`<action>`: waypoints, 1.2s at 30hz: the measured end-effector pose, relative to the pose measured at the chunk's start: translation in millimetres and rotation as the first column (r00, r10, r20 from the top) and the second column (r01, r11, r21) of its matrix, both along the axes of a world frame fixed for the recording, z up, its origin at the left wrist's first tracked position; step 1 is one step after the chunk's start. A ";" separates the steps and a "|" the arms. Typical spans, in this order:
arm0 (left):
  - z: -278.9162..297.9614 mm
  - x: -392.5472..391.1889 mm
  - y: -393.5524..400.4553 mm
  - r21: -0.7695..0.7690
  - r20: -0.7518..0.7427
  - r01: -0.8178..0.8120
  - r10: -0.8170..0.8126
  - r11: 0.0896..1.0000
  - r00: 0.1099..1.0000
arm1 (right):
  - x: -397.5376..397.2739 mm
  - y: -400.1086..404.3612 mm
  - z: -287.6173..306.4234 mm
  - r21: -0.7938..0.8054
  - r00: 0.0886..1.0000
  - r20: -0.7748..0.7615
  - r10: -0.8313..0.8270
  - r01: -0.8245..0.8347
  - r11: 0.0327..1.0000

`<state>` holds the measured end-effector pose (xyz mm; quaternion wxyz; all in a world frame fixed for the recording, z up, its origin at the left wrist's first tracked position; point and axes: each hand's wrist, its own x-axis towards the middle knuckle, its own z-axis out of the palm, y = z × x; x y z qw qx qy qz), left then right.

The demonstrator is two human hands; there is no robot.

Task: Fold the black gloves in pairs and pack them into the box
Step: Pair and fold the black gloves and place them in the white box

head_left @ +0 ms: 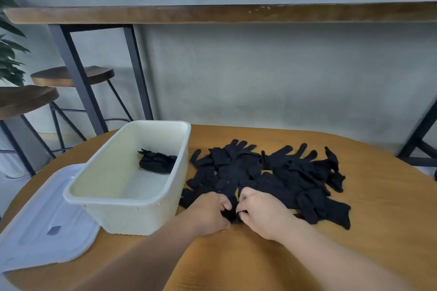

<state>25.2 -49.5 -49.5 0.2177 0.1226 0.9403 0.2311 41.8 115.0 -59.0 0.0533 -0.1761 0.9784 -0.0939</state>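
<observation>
A pile of black gloves (279, 177) lies spread on the round wooden table (390, 231), right of a cream plastic box (132, 212). One folded black glove bundle (157, 161) rests inside the box at its far end. My left hand (210, 212) and my right hand (260, 212) sit side by side at the pile's near edge. Both have curled fingers pinching the cuff of a black glove (233, 214) between them. The rest of that glove merges into the pile.
The box's pale lid (42, 227) lies flat on the table to the left of the box. Beyond the table stand two wooden stools (71, 75), a high wooden counter (212, 14) on black legs, and a plant at far left.
</observation>
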 end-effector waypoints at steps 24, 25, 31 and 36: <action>82.1 26.6 -19.3 0.528 -0.430 0.038 0.228 0.848 0.873 | 36.8 8.1 106.9 -0.430 0.955 -0.270 -0.120 -0.008 0.903; 64.3 34.1 -23.5 0.441 -0.466 0.071 0.161 0.895 0.870 | 44.0 6.6 91.3 -0.391 0.972 -0.220 -0.080 -0.013 0.920; -27.5 67.4 -37.0 -0.081 -0.268 0.256 -0.269 0.963 0.925 | 79.9 0.1 -1.8 -0.185 0.989 0.139 0.052 -0.026 0.982; -25.0 63.3 -32.2 0.018 -0.349 0.163 -0.146 0.987 0.926 | 70.2 1.8 -9.6 -0.268 0.992 0.109 -0.071 0.098 0.959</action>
